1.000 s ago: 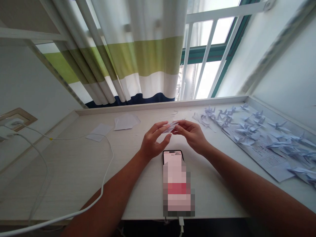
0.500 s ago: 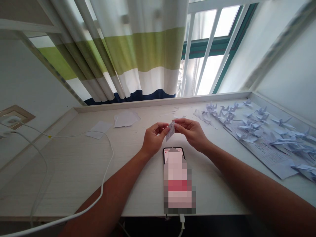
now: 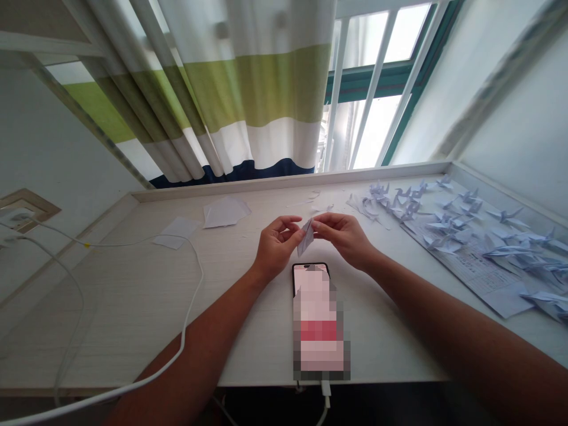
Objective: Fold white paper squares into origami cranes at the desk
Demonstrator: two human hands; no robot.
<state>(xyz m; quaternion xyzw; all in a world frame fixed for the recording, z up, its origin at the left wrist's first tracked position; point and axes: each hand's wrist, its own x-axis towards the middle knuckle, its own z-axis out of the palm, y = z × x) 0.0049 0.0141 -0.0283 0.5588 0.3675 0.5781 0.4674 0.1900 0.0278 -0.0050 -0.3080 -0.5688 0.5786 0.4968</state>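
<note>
Both hands meet above the middle of the pale wooden desk [image 3: 133,307] and pinch one small folded piece of white paper [image 3: 306,239]. My left hand [image 3: 274,251] grips its left side with thumb and fingertips closed. My right hand [image 3: 344,236] pinches its upper right edge. The paper hangs upright between them, just above the top of a phone [image 3: 318,319] that lies flat on the desk with its screen lit.
Several folded paper cranes [image 3: 448,222] lie on a printed sheet at the right. Loose white paper sheets [image 3: 225,212] lie at the back left. A white cable [image 3: 186,319] loops across the left of the desk. Striped curtains [image 3: 248,100] and a window stand behind.
The folded paper has turned from lying flat between the fingertips to standing upright. My left fingers, spread a second ago, have closed on it. The view has dropped slightly.
</note>
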